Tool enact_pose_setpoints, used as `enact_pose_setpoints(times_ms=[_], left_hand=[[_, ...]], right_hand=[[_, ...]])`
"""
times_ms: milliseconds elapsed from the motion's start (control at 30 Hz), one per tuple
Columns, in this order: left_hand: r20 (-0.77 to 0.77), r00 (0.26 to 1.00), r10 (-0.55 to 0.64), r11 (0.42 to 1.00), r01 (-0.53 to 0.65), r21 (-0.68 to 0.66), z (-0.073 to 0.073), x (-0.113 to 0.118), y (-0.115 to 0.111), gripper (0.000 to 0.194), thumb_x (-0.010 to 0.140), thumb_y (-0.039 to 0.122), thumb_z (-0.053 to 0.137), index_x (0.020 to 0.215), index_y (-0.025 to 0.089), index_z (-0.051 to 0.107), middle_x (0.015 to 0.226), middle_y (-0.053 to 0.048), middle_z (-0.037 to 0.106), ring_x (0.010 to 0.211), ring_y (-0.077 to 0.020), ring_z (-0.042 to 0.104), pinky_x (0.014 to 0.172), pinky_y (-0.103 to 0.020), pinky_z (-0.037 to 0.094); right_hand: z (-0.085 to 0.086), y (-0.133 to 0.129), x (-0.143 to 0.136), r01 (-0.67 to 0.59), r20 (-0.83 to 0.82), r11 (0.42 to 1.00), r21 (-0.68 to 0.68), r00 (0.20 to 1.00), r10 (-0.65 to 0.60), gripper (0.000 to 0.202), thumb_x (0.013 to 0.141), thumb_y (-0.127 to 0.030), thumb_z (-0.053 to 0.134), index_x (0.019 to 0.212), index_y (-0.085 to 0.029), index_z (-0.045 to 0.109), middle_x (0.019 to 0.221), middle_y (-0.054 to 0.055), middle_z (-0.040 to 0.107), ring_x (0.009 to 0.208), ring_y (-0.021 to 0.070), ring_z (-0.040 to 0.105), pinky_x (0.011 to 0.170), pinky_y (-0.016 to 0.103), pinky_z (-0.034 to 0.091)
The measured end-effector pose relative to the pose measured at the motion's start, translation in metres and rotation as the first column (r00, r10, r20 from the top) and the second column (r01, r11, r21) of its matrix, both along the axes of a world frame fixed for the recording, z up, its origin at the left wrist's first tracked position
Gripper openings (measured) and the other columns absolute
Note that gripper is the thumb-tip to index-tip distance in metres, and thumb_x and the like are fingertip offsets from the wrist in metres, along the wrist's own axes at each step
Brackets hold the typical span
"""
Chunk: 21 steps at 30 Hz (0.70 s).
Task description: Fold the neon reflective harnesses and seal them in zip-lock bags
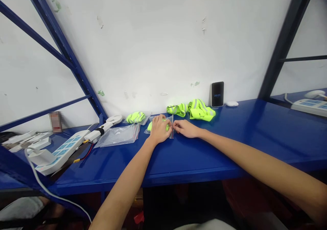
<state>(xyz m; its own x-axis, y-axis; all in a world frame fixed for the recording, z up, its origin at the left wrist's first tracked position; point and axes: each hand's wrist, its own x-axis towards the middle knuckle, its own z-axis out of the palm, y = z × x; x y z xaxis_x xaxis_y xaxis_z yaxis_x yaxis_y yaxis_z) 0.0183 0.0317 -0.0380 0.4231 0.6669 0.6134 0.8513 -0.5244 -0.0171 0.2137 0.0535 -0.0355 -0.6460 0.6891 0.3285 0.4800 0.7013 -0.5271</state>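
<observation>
both hands meet near the back edge of the blue shelf point(230, 144). left hand point(159, 129) lies curled over a small clear zip bag point(170, 127) with a neon yellow band point(152, 125) inside, right hand point(186, 128) pinches the bag's red-striped edge with closed fingertips (looks pressed tight). empty bags point(119, 135) lie just left, loose bands point(198, 109) behind by the wall.

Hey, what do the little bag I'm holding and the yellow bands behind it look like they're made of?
The bag looks like thin clear plastic film: see-through, glossy, with a red zip strip at its mouth. The yellow bands look like woven fluorescent fabric with grey reflective stripes, soft and crumpled; the exact fibre cannot be told.
</observation>
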Motion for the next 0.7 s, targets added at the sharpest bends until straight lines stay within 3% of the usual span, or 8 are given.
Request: enact_pose_setpoints(times_ms=[200,333,500,700], left_hand=[[-0.032,0.998,-0.045,0.999,0.044,-0.028,0.002,-0.006,0.001,0.03,0.091,0.027,0.046,0.118,0.022,0.056,0.11,-0.009,0.05,0.107,-0.0255,0.047,0.101,-0.044,0.035],[-0.074,0.996,-0.054,0.998,0.053,-0.018,0.003,-0.003,0.0,0.03,0.093,0.025,0.04,0.118,0.022,0.056,0.111,-0.01,0.048,0.106,-0.0257,0.046,0.101,-0.044,0.035],[-0.115,0.989,-0.089,0.996,0.087,-0.021,0.003,0.002,0.001,0.027,0.093,0.019,0.036,0.113,0.019,0.054,0.113,-0.012,0.049,0.104,-0.0259,0.046,0.099,-0.045,0.037],[0.064,0.987,-0.15,0.986,0.154,-0.061,0.005,0.003,0.005,0.017,0.093,0.024,0.042,0.109,0.019,0.046,0.106,-0.009,0.051,0.1,-0.0228,0.051,0.091,-0.038,0.044]], right_hand=[[0.001,0.002,-0.001,-0.02,-0.01,0.999,-0.049,1.0,0.019,0.013,0.088,-0.02,0.046,0.078,-0.017,0.054,0.072,0.001,0.063,0.063,0.0129,0.055,0.064,0.024,0.039],[0.005,0.006,-0.003,-0.042,-0.044,0.975,-0.217,0.998,0.033,0.024,0.086,-0.023,0.047,0.063,-0.017,0.051,0.059,-0.001,0.055,0.054,0.0112,0.048,0.058,0.024,0.036],[0.008,0.012,-0.007,0.012,-0.115,0.934,-0.357,0.992,-0.057,0.029,0.081,-0.022,0.047,0.053,-0.018,0.05,0.048,-0.002,0.05,0.046,0.0107,0.045,0.052,0.025,0.036],[0.009,0.014,-0.003,0.016,-0.192,0.897,-0.442,0.975,-0.112,0.026,0.076,-0.016,0.045,0.052,-0.016,0.053,0.045,0.001,0.054,0.044,0.0117,0.05,0.05,0.024,0.04]])
